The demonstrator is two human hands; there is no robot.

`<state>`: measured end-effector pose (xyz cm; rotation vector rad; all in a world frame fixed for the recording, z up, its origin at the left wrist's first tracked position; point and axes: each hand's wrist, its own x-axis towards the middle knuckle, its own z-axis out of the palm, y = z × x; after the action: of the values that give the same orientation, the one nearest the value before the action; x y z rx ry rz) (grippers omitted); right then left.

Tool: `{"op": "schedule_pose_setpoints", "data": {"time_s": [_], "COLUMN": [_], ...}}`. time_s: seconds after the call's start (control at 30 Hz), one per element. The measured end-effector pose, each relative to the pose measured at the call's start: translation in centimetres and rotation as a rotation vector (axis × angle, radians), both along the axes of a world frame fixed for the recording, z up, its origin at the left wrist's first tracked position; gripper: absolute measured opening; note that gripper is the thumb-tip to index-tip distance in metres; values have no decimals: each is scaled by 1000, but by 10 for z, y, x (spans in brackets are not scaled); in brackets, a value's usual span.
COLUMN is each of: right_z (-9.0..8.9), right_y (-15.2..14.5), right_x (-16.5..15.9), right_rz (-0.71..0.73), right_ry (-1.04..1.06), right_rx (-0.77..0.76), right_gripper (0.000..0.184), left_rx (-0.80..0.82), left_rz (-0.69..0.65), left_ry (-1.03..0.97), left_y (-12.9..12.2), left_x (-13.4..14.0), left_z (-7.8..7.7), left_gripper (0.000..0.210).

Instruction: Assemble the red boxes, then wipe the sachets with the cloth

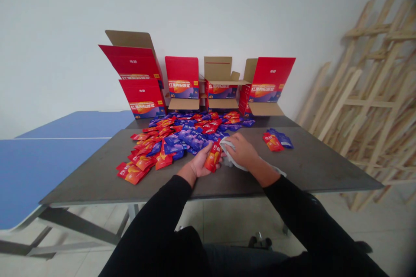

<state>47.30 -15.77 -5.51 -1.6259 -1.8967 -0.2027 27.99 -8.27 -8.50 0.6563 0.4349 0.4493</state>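
My left hand point(200, 163) is closed around a red pouch point(213, 156) with an orange print, held just above the front part of the grey table point(156, 186). A white cloth point(229, 149) is gripped in my right hand point(242, 150), and its upper end touches the pouch's top right edge. The rest of the cloth trails over the table under my right wrist. Right behind my hands lies a wide heap of purple pouches point(191, 136) and red pouches point(142, 160). Off to the right, a red pouch point(273, 142) and purple pouches point(283, 138) lie in a small group.
Several red cartons with flaps up line the back: stacked cartons point(143, 99) at left, two in the middle point(183, 88), another carton point(266, 84) at right. A blue table-tennis table point(48, 151) adjoins on the left. Wooden easels point(367, 99) lean against the wall at right.
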Motion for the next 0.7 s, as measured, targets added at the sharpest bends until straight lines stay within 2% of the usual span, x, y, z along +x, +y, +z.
{"op": "schedule_pose_setpoints", "data": {"time_s": [0.17, 0.3, 0.47, 0.7], "right_z": [-1, -4, -6, -3], "right_y": [-8, -13, -15, -11], "right_x": [-27, -45, -60, -56], "right_rz": [273, 344, 295, 66], "right_ry": [-171, -308, -342, -239], "right_rx": [-60, -94, -159, -168], "right_gripper": [28, 28, 27, 31], "left_rx": [-56, -102, -90, -54], "left_rz": [42, 18, 38, 25], "left_ry": [-74, -52, 46, 49], "left_y": [3, 6, 7, 1], "left_x": [1, -1, -3, 6], "left_z": [-2, 0, -1, -5], "left_gripper": [45, 51, 57, 23]}}
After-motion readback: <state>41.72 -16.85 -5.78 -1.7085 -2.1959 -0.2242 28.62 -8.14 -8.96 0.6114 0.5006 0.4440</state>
